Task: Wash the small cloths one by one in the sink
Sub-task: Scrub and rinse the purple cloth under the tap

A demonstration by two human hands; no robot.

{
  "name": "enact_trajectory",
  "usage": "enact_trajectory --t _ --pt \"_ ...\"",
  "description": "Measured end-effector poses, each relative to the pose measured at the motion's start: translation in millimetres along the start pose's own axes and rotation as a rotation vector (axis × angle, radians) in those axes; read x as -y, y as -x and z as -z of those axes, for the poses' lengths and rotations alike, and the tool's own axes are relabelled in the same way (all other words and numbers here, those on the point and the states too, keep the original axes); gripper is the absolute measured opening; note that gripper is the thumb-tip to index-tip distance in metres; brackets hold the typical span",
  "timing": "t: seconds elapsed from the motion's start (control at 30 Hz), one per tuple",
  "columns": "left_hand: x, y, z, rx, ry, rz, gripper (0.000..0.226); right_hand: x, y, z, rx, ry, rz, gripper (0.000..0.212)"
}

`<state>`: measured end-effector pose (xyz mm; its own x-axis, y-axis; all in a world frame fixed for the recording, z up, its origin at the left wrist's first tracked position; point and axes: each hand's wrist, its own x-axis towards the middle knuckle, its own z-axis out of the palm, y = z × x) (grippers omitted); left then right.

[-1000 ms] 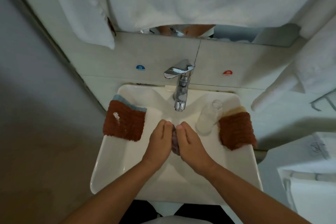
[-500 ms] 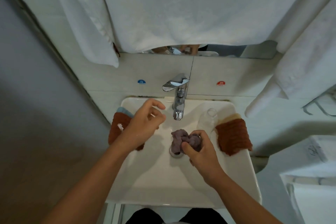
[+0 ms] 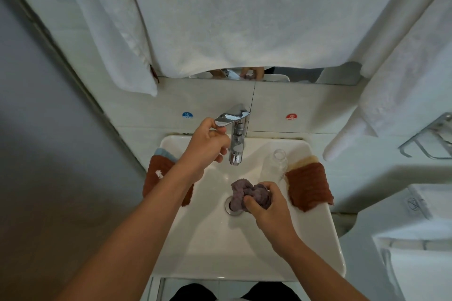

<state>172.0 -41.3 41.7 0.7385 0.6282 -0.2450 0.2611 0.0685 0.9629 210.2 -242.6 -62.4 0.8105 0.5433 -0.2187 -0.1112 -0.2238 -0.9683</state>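
The tap lever (image 3: 232, 115) is gripped by the left hand (image 3: 208, 146). A bunched purple cloth (image 3: 247, 194) is held tight in the right hand (image 3: 266, 205) fingers, above the sink (image 3: 244, 256) drain.

My right hand (image 3: 266, 205) grips a crumpled purple cloth (image 3: 242, 194), soft and nubbly. The faucet (image 3: 236, 134) under my left hand (image 3: 208, 146) is polished chrome, mirror-bright. The sink (image 3: 244, 252) is glossy white ceramic. Brown cloths (image 3: 309, 186) on its rims look ribbed terry; the bottle (image 3: 275, 166) is clear plastic.

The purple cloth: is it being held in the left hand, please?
No, the right hand grips the purple cloth while the left hand is at the faucet handle.
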Motion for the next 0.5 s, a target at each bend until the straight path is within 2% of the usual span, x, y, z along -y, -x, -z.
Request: enact_trajectory --t 0.23,0.5 --pt "-1.8 2.1 -6.7 -0.005 0.101 -0.021 0.028 -1.7 -1.8 -1.2 0.005 0.012 -0.001 0.026" --pt "-8.8 0.5 -4.0 0.017 0.067 -0.014 0.029 -5.0 -4.1 -4.1 0.0 0.01 0.006 0.025"
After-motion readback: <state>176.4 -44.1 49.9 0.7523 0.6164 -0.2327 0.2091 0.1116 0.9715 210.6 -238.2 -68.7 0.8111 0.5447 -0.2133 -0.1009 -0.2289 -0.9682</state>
